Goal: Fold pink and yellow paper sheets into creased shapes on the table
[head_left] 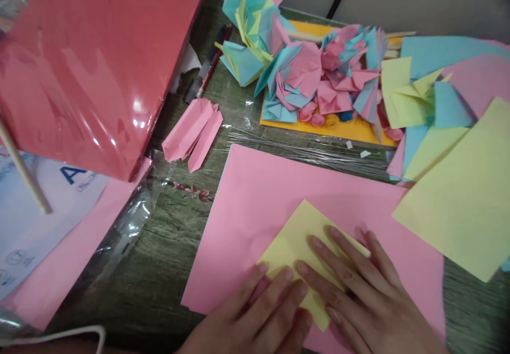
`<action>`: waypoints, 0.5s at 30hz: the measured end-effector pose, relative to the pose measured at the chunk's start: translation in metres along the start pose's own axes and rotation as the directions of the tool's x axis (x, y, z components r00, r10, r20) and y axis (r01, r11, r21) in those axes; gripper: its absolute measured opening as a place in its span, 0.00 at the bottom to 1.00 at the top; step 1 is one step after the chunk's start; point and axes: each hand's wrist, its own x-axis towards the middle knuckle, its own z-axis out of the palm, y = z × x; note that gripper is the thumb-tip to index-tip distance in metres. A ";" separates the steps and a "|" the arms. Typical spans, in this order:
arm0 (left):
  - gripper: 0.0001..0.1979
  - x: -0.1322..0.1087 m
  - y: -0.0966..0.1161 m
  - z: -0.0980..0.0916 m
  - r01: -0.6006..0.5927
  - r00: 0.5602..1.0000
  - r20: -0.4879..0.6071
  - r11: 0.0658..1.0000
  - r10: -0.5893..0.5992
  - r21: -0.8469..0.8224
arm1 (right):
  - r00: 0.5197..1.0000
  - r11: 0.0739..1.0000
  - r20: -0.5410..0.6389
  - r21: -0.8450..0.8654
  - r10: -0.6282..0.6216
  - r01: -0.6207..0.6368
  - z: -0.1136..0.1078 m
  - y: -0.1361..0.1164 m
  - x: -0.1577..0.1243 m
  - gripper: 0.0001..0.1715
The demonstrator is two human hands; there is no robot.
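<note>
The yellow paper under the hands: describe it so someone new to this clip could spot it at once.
Find the large pink sheet lying at the near middle of the table. On it lies a small yellow square, turned like a diamond, with the left hand and right hand pressing on it. The other yellow sheets lie untouched to the right.

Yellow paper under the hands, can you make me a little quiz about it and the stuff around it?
1. True or false: both hands press flat on the yellow square.
2. What lies right under that yellow square?
A. a blue sheet
B. the big pink sheet
C. the bare table
3. Fill in: the folded pink piece lies beside the shiny ____ pack of paper.

Key
1. True: the left hand and right hand lie on it with fingers spread flat.
2. B
3. red
</note>
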 end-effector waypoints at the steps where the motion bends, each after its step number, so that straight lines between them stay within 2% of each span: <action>1: 0.17 0.000 0.000 0.000 -0.002 1.000 -0.002 1.000 0.002 0.004 | 1.000 1.000 0.000 -0.002 0.000 0.000 0.000 0.000 0.000 0.31; 4: 0.17 0.000 0.000 0.001 -0.014 1.000 0.008 1.000 0.014 0.018 | 1.000 1.000 0.008 -0.005 0.008 -0.008 0.000 0.000 0.001 0.31; 10: 0.18 -0.002 0.001 0.008 -0.005 0.998 -0.059 1.000 0.007 0.021 | 1.000 1.000 0.014 -0.007 0.023 -0.023 0.001 -0.001 0.000 0.31; 15: 0.18 -0.001 -0.005 0.002 -0.035 0.999 -0.020 0.999 0.034 -0.025 | 0.999 0.999 0.033 -0.004 0.034 -0.034 -0.002 -0.001 0.002 0.32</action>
